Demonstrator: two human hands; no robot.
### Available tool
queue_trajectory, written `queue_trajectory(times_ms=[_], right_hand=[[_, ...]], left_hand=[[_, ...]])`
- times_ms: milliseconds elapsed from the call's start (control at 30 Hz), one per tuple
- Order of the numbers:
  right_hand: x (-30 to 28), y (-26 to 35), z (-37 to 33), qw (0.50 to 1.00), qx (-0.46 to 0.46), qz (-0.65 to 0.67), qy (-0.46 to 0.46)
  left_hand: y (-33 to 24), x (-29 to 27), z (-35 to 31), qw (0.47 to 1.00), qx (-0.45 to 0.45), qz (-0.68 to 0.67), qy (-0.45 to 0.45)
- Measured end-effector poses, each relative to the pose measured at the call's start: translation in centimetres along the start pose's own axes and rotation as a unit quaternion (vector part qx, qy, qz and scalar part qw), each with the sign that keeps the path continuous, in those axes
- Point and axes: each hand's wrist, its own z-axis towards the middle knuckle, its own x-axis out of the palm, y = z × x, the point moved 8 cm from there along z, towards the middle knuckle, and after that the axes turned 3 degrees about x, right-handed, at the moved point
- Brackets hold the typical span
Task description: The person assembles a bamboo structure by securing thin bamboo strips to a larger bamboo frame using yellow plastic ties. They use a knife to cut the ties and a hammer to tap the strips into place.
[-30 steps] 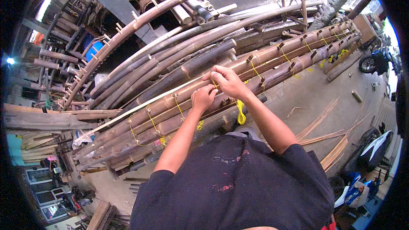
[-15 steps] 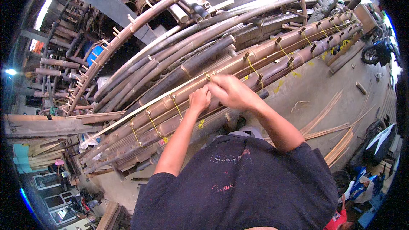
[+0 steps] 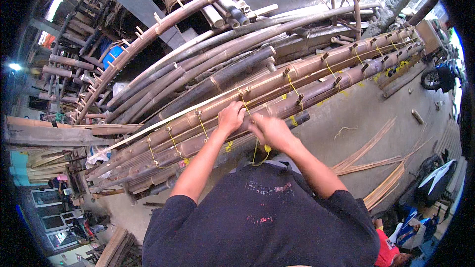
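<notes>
Two long rows of brown bamboo poles run side by side in front of me, an upper bamboo pole (image 3: 217,109) and a lower bamboo pole (image 3: 277,107). Short dark pegs stick out of them, with yellow cord strung between the rows. My right hand (image 3: 271,131) is closed on yellow cord (image 3: 255,158), whose loose loop hangs below it by my shirt. Over the gap between the poles, my left hand (image 3: 231,117) has its fingers curled in beside a cord span coming down from a peg (image 3: 241,92). What its fingertips pinch is hidden.
Curved bamboo poles (image 3: 198,69) lie stacked beyond, under an arched pole with pegs (image 3: 163,24). Split bamboo strips (image 3: 368,151) lie on the floor at right. Motorbikes (image 3: 438,76) stand farther right. A person in red (image 3: 387,251) is at lower right.
My right hand has come down and toward me from the peg on the upper pole, and a cord loop now shows below it. My left hand stays near the upper pole.
</notes>
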Motion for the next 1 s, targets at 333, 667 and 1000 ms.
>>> queue_trajectory(times_ms=[333,667,1000], right_hand=[[4.1,-3.0,16.9,0.919,-0.112,-0.340,0.163],[4.5,-4.9,18.0,0.929,-0.135,-0.285,0.192],[4.3,-3.8,19.9,0.850,-0.053,0.447,0.273]], left_hand=[[0.7,0.3,-0.7,0.998,-0.008,0.010,-0.060],[-0.2,0.1,-0.4,0.999,-0.009,0.017,-0.049],[-0.2,1.1,0.2,0.998,-0.007,0.060,0.002]])
